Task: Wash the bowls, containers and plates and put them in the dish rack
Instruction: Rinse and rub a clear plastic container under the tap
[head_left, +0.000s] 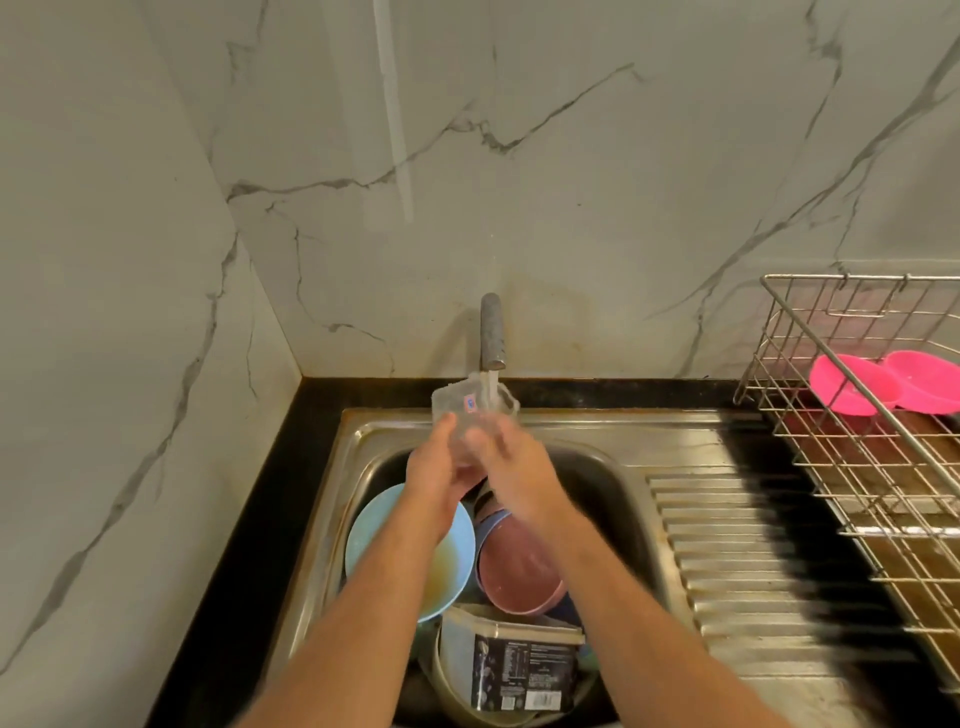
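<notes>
- You are holding a clear plastic container over the sink, right under the tap, with a thin stream of water running onto it.
- Your left hand is gripping the container from the left, thumb up along its side; your right hand is curling against it from the right, motion-blurred, so the two hands are close together on it.
- The container is looking squarish, thin-walled and see-through, and it is carrying a small red-and-blue sticker too tiny to read.
- Below your arms, a smooth light-blue bowl is lying in the steel sink beside a mauve bowl nested in darker ones.
- Nearer you, a rectangular tub is showing a black label with white print, too small to read.
- On the right, the ribbed steel drainboard is shining wet.
- A wire rack is standing on the black table, holding two glossy pink plates that are overlapping.
- Grey-veined marble walls are rising behind.
</notes>
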